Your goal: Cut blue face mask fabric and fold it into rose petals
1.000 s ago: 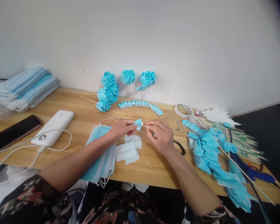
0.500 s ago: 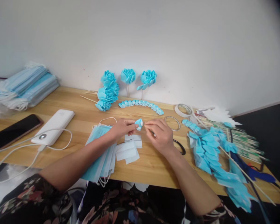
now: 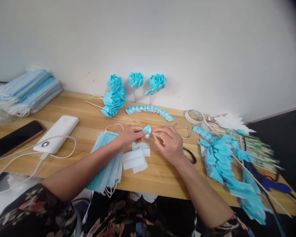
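Note:
My left hand (image 3: 132, 135) pinches a small folded blue-and-white piece of mask fabric (image 3: 147, 131) between thumb and fingers, held above the table. Close to the piece's right edge, my right hand (image 3: 169, 141) has its fingertips pressed together; what they grip is too small to make out. Below the hands lie several cut white fabric pieces (image 3: 135, 159). A fanned stack of blue face masks (image 3: 105, 154) rests under my left forearm. Beside my right wrist a black curved handle (image 3: 190, 156) shows, the rest of it hidden.
Blue fabric roses (image 3: 157, 82) on sticks stand at the wall, with a curved pleated strip (image 3: 149, 109) in front. Tape rolls (image 3: 194, 116) and heaped blue strips (image 3: 218, 161) lie right. A power bank (image 3: 58, 133), phone (image 3: 17, 140) and bundled masks (image 3: 34, 89) occupy the left.

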### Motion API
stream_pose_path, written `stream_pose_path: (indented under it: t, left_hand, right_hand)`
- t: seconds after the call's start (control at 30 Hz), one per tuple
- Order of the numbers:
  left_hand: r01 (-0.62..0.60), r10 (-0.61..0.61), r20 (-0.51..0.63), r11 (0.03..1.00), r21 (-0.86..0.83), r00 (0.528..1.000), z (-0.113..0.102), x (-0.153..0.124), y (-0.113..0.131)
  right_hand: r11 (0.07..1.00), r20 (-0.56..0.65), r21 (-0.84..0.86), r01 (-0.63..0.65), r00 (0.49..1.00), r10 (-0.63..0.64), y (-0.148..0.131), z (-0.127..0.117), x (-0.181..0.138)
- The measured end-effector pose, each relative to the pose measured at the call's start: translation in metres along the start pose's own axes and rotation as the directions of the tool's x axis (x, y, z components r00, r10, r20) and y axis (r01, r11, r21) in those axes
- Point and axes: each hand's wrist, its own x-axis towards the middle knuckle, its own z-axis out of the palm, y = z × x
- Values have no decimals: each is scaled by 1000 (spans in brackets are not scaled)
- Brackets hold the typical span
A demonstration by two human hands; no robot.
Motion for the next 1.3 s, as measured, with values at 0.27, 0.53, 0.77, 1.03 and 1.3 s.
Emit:
stream_pose_path:
  t: [0.27,0.53,0.77,1.03,1.3]
  left_hand:
    - [4,-4,-4,1000,-4,1000,1,-1,2]
    - [-24,24,-7,999,-30,1000,3,-2,4]
    - [-25,25,-13,998,-51,1000,4,-1,0]
    - [-7,6,-29,999,-38,1000,4,0,-2]
    - [-13,11,-31,998,-67,999,3,2,-4]
  right_hand:
    - [1000,21,-5,-4,1000,4,0,1,-1]
    - [1000,9,-3,16,1000,-16,-2,1,1]
    - [1000,41,-6,30,999,-29,-2,2,0]
    - [999,68,4,37,997,-37,-2,2,0]
    - [999,77,19,37,996,-38,-2,3,-2]
